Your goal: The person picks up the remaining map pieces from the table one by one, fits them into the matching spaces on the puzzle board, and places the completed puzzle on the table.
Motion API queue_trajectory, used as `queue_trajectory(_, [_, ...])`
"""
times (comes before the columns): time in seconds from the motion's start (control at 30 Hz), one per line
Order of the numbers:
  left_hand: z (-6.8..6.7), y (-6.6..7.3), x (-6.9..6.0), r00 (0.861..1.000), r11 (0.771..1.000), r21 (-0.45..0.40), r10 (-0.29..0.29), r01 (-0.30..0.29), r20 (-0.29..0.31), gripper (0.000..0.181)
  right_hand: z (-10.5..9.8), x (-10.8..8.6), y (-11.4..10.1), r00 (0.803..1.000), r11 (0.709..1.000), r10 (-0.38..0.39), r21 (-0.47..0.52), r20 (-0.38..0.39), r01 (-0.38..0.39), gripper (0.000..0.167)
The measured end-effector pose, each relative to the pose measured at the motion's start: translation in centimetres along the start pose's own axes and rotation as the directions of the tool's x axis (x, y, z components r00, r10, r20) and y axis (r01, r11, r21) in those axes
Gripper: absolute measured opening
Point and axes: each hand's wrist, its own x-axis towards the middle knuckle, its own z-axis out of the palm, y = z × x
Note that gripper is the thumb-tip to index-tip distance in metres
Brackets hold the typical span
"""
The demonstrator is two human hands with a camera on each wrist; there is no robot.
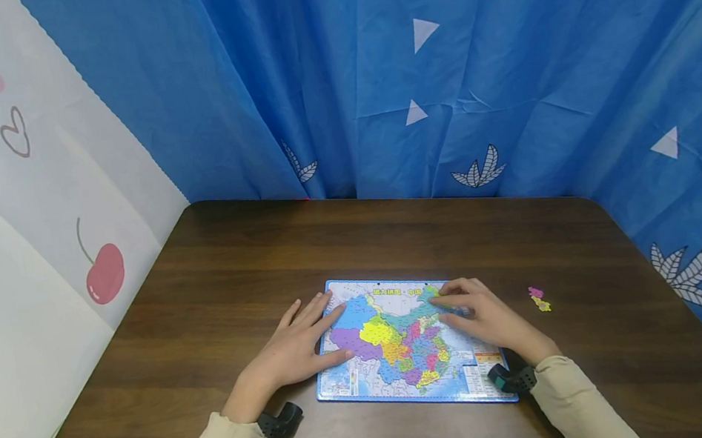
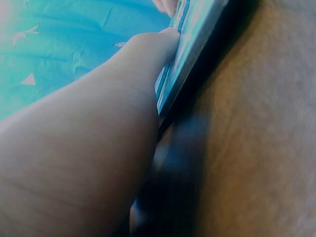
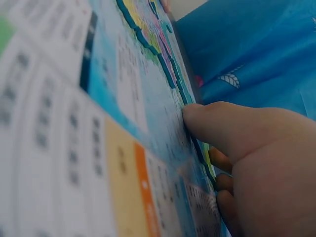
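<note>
A map puzzle board [image 1: 368, 389] with a blue rim lies on the table, its coloured pieces forming a map of China. My left hand [image 1: 291, 347] rests on the board's left side, fingers spread and thumb extended. At the upper right of the map, my right hand [image 1: 485, 312] touches the pieces with its fingertips, partly covering a green piece [image 1: 431, 291]. In the right wrist view, the right thumb [image 3: 212, 121] lies against the board's surface, while the other fingers are partly hidden behind it. The left wrist view shows the left thumb [image 2: 158, 47] at the board's edge.
Two small loose pieces, one magenta [image 1: 536, 292] and one yellow [image 1: 541, 304], lie on the brown wooden table [image 1: 249, 263] right of the board. A blue curtain [image 1: 332, 87] hangs behind the table, and a white printed sheet [image 1: 51, 194] stands at the left.
</note>
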Motion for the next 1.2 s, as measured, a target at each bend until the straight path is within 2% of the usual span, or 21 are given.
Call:
queue_trajectory(0.3, [0.1, -0.1, 0.1, 1.0, 1.0, 0.017, -0.006, 0.005, 0.015, 0.087, 0.4, 0.2, -1.0, 0.998, 0.999, -0.034, -0.017, 0.053, 0.035, 0.039])
queue_trajectory(0.63, [0.0, 0.1, 0.3, 1.0, 0.999, 0.022, 0.025, -0.025, 0.014, 0.086, 0.5, 0.4, -1.0, 0.997, 0.999, -0.045, -0.025, 0.064, 0.047, 0.039])
queue_trajectory(1.0, [-0.2, -0.1, 0.6, 0.999, 0.999, 0.014, 0.048, -0.048, 0.019, 0.088, 0.6, 0.5, -1.1, 0.997, 0.998, -0.06, -0.023, 0.057, 0.061, 0.039])
queue_trajectory(1.2, [-0.1, -0.1, 0.6, 0.999, 0.999, 0.028, 0.039, -0.039, 0.025, 0.089, 0.8, 0.3, -1.0, 0.998, 0.998, -0.054, -0.01, 0.035, 0.054, 0.04])
